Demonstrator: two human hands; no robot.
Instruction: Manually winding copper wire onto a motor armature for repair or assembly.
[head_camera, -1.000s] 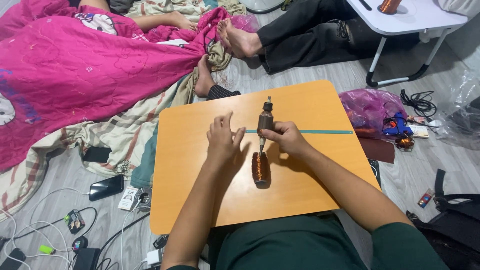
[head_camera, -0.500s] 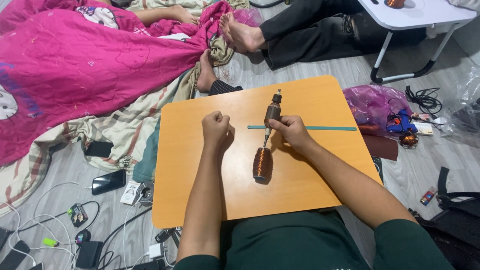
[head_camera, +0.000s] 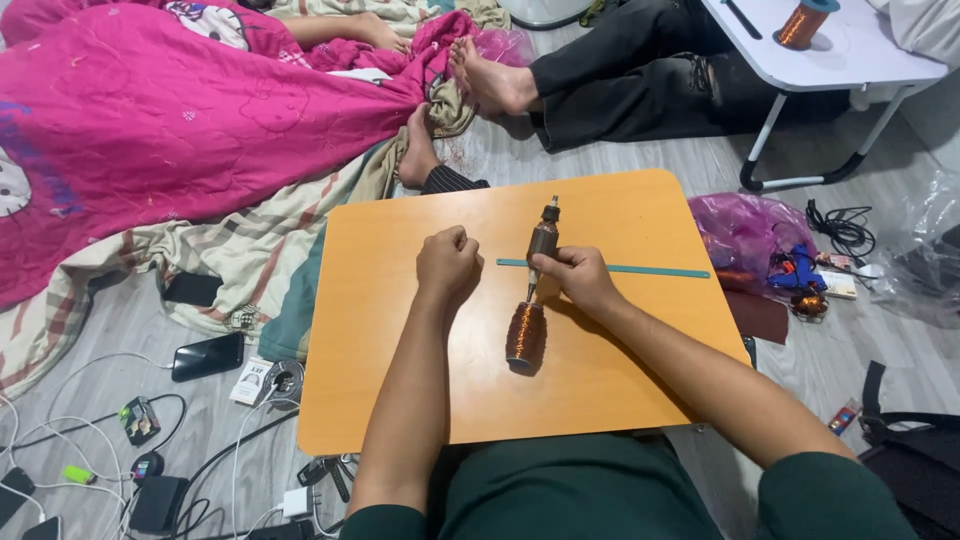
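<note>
Right hand (head_camera: 578, 280) grasps the rotor (head_camera: 532, 290) mid-board; left hand (head_camera: 447, 264) is clenched, empty. A loose hold could let it roll toward the near edge.

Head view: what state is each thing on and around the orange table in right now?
Motor rotor: lying on the orange table, shaft held by right hand.
Left hand: closed fist, resting on table, apart from rotor.
Teal strip: flat under the rotor's shaft.
Wire spool: upright on white table.
</note>
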